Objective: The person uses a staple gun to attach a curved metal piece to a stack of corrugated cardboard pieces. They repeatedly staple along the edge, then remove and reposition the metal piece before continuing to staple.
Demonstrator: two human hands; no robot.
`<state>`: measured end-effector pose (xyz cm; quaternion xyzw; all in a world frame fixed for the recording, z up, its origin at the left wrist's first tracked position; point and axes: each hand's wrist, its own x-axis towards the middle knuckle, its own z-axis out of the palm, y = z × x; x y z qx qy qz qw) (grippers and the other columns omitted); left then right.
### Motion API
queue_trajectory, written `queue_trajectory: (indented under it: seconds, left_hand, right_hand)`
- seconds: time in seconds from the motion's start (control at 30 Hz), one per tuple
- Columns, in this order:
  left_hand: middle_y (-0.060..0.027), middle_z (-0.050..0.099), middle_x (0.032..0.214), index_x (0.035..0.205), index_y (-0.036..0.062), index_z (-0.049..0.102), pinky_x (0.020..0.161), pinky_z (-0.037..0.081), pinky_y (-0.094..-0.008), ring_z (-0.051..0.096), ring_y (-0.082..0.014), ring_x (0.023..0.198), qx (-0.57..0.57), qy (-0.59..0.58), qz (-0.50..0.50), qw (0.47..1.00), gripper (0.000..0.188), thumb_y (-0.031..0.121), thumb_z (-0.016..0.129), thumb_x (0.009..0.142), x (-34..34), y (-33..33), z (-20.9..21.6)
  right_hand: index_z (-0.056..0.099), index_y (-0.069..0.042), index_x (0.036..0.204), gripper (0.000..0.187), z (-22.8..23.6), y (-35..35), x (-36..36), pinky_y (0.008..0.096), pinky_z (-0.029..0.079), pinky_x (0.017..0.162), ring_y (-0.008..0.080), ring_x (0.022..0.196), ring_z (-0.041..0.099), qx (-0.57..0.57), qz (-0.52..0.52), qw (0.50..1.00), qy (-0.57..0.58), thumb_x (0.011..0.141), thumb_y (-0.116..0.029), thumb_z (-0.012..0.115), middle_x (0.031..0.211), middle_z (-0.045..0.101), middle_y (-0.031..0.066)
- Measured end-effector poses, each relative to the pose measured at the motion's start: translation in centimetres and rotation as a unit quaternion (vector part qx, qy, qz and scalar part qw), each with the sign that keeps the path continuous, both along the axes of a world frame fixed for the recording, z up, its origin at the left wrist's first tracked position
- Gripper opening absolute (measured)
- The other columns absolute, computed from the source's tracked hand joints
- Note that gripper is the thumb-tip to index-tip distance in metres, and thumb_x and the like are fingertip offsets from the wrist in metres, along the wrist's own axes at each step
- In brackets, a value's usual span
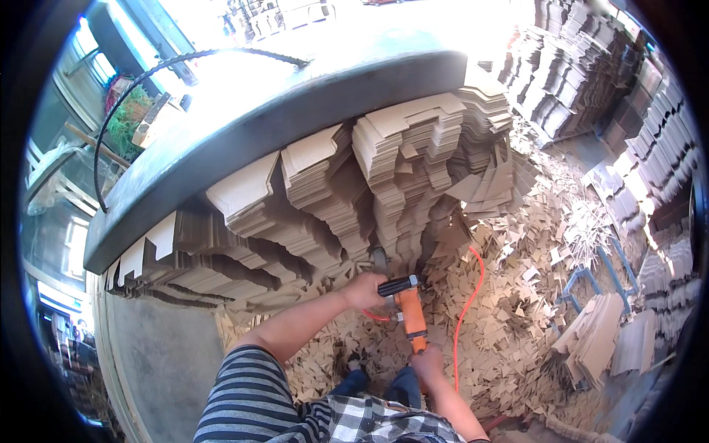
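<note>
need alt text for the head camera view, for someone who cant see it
Two bare hands grip an orange tool, the left hand at its black end and the right hand at the other. Tall stacks of cut cardboard stand beyond, beneath a thick grey slab. Cardboard scraps cover the floor, with an orange hose or cord to the right.

Orange tool (412, 316), striped grey sleeve (247, 387)

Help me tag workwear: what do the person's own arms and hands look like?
The left arm has a sleeve striped dark and grey, and is bare below it; the right arm shows only bare forearm. The left hand and right hand wear no gloves.
</note>
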<state>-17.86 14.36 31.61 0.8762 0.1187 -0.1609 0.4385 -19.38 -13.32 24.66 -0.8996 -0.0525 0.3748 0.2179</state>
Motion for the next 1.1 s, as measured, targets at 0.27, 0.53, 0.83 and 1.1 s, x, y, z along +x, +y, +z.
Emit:
queue_trajectory:
  seconds: [0.27,0.53,0.83,1.1]
  left_hand:
    - [-0.0101,0.060,0.069,0.082,0.0026,0.057,0.062,0.045,-0.0328,0.057,-0.0187,0.064,-0.016,-0.001,0.006,1.000,0.021,0.012,0.067,0.066,0.3,-0.2,0.6]
    - [-0.0104,0.059,0.069,0.081,0.0028,0.057,0.062,0.045,-0.0325,0.057,-0.0174,0.064,-0.007,0.006,0.022,1.000,0.023,0.013,0.068,0.064,0.3,-0.4,-1.6]
    - [-0.0128,0.060,0.072,0.083,0.0029,0.057,0.063,0.046,-0.0338,0.059,-0.0216,0.065,0.030,0.008,0.002,1.000,0.025,0.017,0.069,0.065,0.4,-1.4,-5.0]
    - [-0.0169,0.061,0.075,0.082,0.0048,0.059,0.067,0.048,-0.0390,0.061,-0.0326,0.073,0.035,-0.009,0.049,0.998,0.023,0.016,0.066,0.063,0.7,-1.6,-5.6]
  right_hand:
    - [0.061,0.000,0.094,0.040,-0.2,0.2,0.2,0.0440,0.049,0.077,0.0366,0.090,0.062,-0.018,0.009,1.000,-0.001,0.068,-0.031,0.068,0.093,0.064,0.0215]
    - [0.061,-0.002,0.094,0.035,-1.0,0.2,0.6,0.0437,0.050,0.077,0.0354,0.091,0.062,-0.037,0.019,0.999,-0.004,0.069,-0.026,0.066,0.093,0.065,0.0204]
    - [0.064,-0.005,0.092,0.031,-3.9,-0.3,1.0,0.0424,0.051,0.075,0.0342,0.088,0.063,-0.047,-0.008,0.999,0.013,0.069,-0.026,0.068,0.091,0.066,0.0176]
    - [0.063,-0.005,0.095,0.034,-6.9,-0.4,1.6,0.0438,0.050,0.075,0.0342,0.089,0.063,-0.029,-0.001,1.000,0.003,0.071,-0.028,0.067,0.094,0.065,0.0187]
